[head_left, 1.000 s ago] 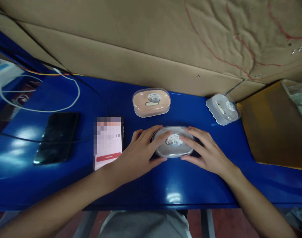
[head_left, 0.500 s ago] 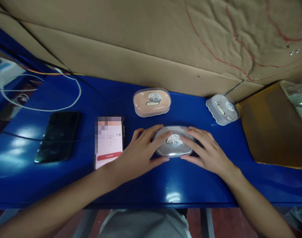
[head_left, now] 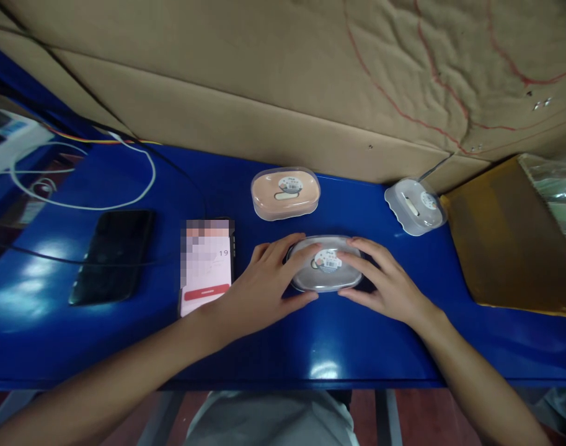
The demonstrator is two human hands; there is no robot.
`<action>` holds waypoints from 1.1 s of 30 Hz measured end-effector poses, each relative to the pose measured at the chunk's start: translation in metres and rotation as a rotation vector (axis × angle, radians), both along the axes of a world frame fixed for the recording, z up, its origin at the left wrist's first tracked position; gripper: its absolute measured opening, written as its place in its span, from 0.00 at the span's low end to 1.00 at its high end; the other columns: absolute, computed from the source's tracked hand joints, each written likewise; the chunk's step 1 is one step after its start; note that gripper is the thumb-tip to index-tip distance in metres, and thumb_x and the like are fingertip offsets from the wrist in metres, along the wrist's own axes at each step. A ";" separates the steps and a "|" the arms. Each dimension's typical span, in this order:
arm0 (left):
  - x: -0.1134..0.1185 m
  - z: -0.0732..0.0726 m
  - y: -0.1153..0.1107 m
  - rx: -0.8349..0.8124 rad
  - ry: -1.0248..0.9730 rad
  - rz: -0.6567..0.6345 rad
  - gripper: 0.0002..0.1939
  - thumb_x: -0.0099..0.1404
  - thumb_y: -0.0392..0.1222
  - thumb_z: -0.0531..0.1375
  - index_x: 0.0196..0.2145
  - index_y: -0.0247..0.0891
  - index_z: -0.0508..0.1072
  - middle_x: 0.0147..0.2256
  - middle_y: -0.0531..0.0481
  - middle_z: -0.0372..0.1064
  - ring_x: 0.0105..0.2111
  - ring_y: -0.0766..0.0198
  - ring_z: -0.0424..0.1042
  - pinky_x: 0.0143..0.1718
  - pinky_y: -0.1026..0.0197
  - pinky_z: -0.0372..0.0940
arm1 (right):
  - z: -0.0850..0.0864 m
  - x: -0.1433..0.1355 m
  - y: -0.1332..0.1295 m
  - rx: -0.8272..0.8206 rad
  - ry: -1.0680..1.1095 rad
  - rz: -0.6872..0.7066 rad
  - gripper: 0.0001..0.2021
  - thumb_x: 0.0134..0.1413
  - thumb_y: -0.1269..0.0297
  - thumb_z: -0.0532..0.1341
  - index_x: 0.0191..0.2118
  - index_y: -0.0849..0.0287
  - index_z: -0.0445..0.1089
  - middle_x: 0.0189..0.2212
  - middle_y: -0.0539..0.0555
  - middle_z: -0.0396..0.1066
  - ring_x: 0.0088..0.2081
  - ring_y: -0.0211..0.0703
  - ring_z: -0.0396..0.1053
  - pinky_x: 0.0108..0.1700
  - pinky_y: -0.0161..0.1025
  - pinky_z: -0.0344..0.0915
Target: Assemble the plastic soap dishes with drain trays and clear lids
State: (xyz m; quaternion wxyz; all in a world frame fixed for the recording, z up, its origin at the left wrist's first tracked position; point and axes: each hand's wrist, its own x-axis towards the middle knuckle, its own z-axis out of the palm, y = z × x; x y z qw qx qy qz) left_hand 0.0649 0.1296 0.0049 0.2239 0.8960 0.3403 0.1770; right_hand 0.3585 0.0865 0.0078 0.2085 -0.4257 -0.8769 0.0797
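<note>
A grey oval soap box [head_left: 327,280] with a clear lid and a round barcode sticker lies on the blue table in front of me. My left hand [head_left: 259,285] grips its left end, thumb along the near edge and fingers over the lid and far side. At the opposite end my right hand [head_left: 392,282] holds it the same way. Parts of both ends are hidden under the fingers. Farther back sits a pink soap box [head_left: 268,192] with a clear lid, touched by neither hand. A pale, whitish soap box [head_left: 406,218] stands at the back right.
Left of my hands lie a lit phone [head_left: 212,272] and a dark phone [head_left: 113,257]. A white cable [head_left: 119,201] and black cords cross the table's left side. An open cardboard box [head_left: 510,241] stands on the right. A cardboard wall [head_left: 245,130] closes off the back.
The phone's displayed number goes from 18 to 19. The view shifts slightly. Both hands keep their hold on the grey soap box, which stays in place.
</note>
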 end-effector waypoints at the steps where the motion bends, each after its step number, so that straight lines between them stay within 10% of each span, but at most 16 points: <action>1: 0.000 -0.001 0.000 0.010 0.012 -0.001 0.40 0.72 0.49 0.67 0.73 0.45 0.52 0.70 0.32 0.55 0.69 0.38 0.60 0.64 0.36 0.60 | 0.001 0.001 0.000 -0.001 -0.005 -0.007 0.32 0.68 0.55 0.67 0.73 0.50 0.59 0.67 0.64 0.63 0.68 0.61 0.63 0.66 0.60 0.67; 21: 0.000 0.003 -0.005 0.177 -0.012 -0.025 0.24 0.78 0.41 0.57 0.68 0.41 0.62 0.69 0.33 0.59 0.63 0.42 0.67 0.61 0.36 0.60 | -0.004 0.051 0.026 0.078 0.036 -0.438 0.28 0.78 0.50 0.45 0.76 0.49 0.53 0.73 0.62 0.59 0.73 0.60 0.57 0.70 0.63 0.56; 26: 0.000 0.005 -0.007 0.199 -0.037 -0.042 0.22 0.78 0.39 0.57 0.67 0.39 0.65 0.67 0.33 0.62 0.61 0.42 0.69 0.60 0.36 0.60 | -0.002 0.082 0.030 0.221 -0.066 -0.784 0.29 0.73 0.45 0.54 0.71 0.55 0.62 0.70 0.67 0.62 0.70 0.66 0.60 0.68 0.65 0.56; 33: 0.002 0.008 -0.011 0.231 -0.035 -0.082 0.21 0.78 0.38 0.56 0.66 0.39 0.67 0.66 0.34 0.65 0.62 0.44 0.69 0.61 0.37 0.60 | 0.012 0.108 0.023 0.127 -0.245 -0.804 0.30 0.65 0.37 0.59 0.61 0.54 0.70 0.59 0.68 0.71 0.62 0.68 0.66 0.62 0.67 0.57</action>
